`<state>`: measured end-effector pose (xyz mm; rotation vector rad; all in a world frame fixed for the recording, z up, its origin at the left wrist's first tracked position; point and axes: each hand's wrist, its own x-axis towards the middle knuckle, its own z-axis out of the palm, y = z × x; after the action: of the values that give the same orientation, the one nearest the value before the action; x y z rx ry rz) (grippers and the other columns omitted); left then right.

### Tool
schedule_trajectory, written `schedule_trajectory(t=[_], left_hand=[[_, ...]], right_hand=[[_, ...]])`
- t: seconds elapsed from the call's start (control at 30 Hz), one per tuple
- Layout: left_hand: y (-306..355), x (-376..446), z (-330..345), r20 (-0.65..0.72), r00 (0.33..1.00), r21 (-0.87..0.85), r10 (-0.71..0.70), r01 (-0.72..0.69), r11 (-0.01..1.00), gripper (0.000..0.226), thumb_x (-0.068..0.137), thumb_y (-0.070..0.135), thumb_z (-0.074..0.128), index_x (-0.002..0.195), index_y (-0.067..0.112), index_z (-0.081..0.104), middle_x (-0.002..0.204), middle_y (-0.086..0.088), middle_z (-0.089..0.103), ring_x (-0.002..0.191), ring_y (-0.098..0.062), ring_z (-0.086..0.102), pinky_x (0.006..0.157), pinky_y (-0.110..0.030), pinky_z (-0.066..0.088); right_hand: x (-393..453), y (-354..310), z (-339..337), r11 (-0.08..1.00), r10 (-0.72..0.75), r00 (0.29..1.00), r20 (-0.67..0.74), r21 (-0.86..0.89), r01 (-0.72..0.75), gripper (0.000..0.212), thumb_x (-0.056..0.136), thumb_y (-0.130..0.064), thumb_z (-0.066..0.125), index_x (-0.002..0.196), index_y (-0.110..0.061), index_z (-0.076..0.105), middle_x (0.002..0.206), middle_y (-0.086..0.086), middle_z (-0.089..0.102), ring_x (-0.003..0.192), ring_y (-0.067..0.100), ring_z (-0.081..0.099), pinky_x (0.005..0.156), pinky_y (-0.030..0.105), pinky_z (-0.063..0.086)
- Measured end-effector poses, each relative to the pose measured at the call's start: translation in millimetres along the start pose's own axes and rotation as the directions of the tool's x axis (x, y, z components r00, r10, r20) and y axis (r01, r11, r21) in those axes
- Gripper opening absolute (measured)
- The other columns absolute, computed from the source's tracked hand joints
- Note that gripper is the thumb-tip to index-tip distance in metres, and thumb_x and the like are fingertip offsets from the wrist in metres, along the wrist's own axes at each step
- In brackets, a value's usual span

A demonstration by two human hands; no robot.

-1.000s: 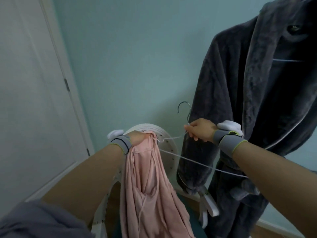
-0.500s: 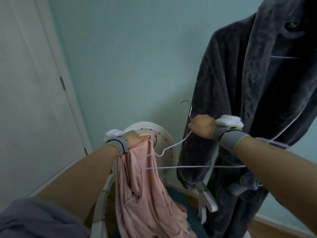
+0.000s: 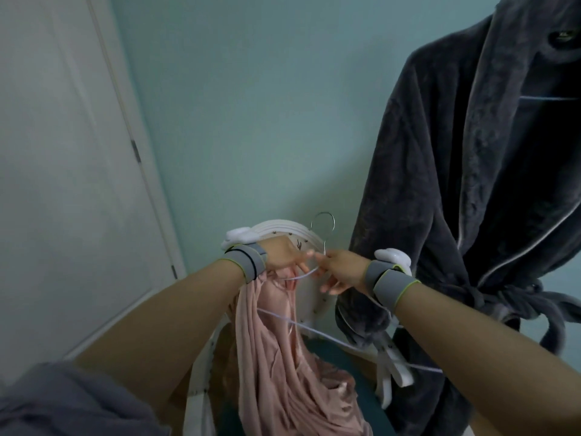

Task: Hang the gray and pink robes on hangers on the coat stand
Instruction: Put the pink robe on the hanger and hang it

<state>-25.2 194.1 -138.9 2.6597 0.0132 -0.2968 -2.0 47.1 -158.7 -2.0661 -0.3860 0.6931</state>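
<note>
The left hand (image 3: pixel 283 254) clutches the pink robe (image 3: pixel 276 347) in front of the white chair (image 3: pixel 314 243). The right hand (image 3: pixel 341 270) pinches the wire hanger (image 3: pixel 323 234). Thread one hanger arm into the shoulder, keeping fabric taut.

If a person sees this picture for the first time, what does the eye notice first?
First, the big gray robe hanging at the right against the pale green wall. Then, low in the middle, the left hand and right hand meet at a thin wire hanger, with the pink robe draping below them.
</note>
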Motion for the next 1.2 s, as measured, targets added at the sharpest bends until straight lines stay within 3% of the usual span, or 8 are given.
schedule_trajectory(t=[0.17, 0.33, 0.43, 0.5, 0.63, 0.77, 1.07, 1.2], left_hand=[[-7, -8, -2, 0.016, 0.996, -0.083, 0.086, -0.085, 0.993, 0.029, 0.091, 0.03, 0.056, 0.106, 0.01, 0.072, 0.102, -0.017, 0.069, 0.089, -0.019, 0.056, 0.093, -0.04, 0.046], [-5, -17, -9, 0.03, 0.983, -0.069, 0.183, -0.181, 0.981, 0.022, 0.087, 0.007, 0.059, 0.106, 0.005, 0.071, 0.049, 0.019, 0.06, 0.05, 0.005, 0.048, 0.054, -0.005, 0.035], [-5, -28, -14, 0.041, 0.972, -0.097, 0.231, -0.226, 0.969, 0.021, 0.086, 0.004, 0.06, 0.103, 0.006, 0.071, 0.057, 0.002, 0.064, 0.055, -0.003, 0.046, 0.059, -0.016, 0.035], [-6, -33, -17, 0.052, 0.962, -0.09, 0.267, -0.262, 0.961, 0.02, 0.085, 0.004, 0.061, 0.102, 0.005, 0.072, 0.081, -0.023, 0.068, 0.072, -0.018, 0.049, 0.072, -0.025, 0.037], [-10, -44, -22, 0.016, 0.96, -0.076, 0.28, -0.278, 0.958, 0.02, 0.085, 0.004, 0.062, 0.102, 0.003, 0.071, 0.075, -0.008, 0.065, 0.068, -0.004, 0.053, 0.07, -0.019, 0.04], [-9, -46, -21, -0.034, 0.953, -0.047, 0.3, -0.302, 0.952, 0.02, 0.084, 0.002, 0.063, 0.102, 0.0, 0.071, 0.072, 0.012, 0.062, 0.055, 0.017, 0.052, 0.063, -0.001, 0.037], [-45, -58, 14, 0.058, 0.992, 0.077, 0.109, -0.113, 0.991, 0.025, 0.083, 0.0, 0.058, 0.105, 0.001, 0.07, 0.074, -0.005, 0.065, 0.044, 0.002, 0.052, 0.049, -0.003, 0.038], [-52, -55, 7, -0.027, 0.996, 0.117, 0.08, -0.076, 0.99, 0.024, 0.087, 0.009, 0.06, 0.107, 0.002, 0.07, 0.105, -0.015, 0.071, 0.085, -0.02, 0.068, 0.077, -0.022, 0.048]], right_hand=[[0, 14, 7, 0.989, 0.035, 0.973, 0.227, 0.135, -0.067, 0.039, 0.098, -0.016, 0.041, 0.136, -0.008, 0.036, 0.152, 0.006, 0.031, 0.067, 0.014, 0.072, 0.036, 0.013, 0.045], [5, 16, 20, 0.965, 0.001, 0.951, 0.309, 0.25, -0.082, 0.015, 0.099, -0.015, 0.04, 0.109, -0.019, 0.05, 0.151, 0.001, 0.032, 0.119, 0.037, 0.056, 0.033, 0.013, 0.043], [10, 18, 23, 0.945, -0.035, 0.955, 0.293, 0.32, -0.064, 0.026, 0.099, -0.014, 0.04, 0.124, -0.013, 0.045, 0.138, -0.003, 0.045, 0.122, 0.036, 0.054, 0.038, 0.013, 0.048], [12, 15, 28, 0.924, -0.085, 0.943, 0.321, 0.381, -0.046, 0.017, 0.098, -0.01, 0.039, 0.111, -0.014, 0.049, 0.116, -0.007, 0.054, 0.119, 0.037, 0.057, 0.04, 0.014, 0.05], [11, 1, 39, 0.901, -0.152, 0.937, 0.313, 0.433, 0.002, 0.014, 0.097, -0.006, 0.04, 0.1, -0.008, 0.054, 0.085, -0.001, 0.072, 0.071, 0.008, 0.074, 0.053, 0.017, 0.058], [15, 0, 36, 0.905, -0.179, 0.961, 0.209, 0.419, 0.077, 0.006, 0.096, -0.011, 0.045, 0.095, -0.011, 0.051, 0.096, 0.003, 0.065, 0.062, 0.001, 0.071, 0.054, 0.016, 0.057], [16, -13, 5, 0.889, -0.272, 0.934, -0.233, 0.311, 0.337, 0.034, 0.095, 0.004, 0.043, 0.067, -0.015, 0.039, 0.079, 0.003, 0.058, 0.042, -0.009, 0.06, 0.046, 0.007, 0.047], [12, -18, 4, 0.884, -0.273, 0.903, -0.33, 0.284, 0.371, 0.038, 0.094, 0.005, 0.042, 0.065, -0.015, 0.031, 0.08, 0.01, 0.059, 0.037, -0.006, 0.058, 0.045, 0.01, 0.044]])
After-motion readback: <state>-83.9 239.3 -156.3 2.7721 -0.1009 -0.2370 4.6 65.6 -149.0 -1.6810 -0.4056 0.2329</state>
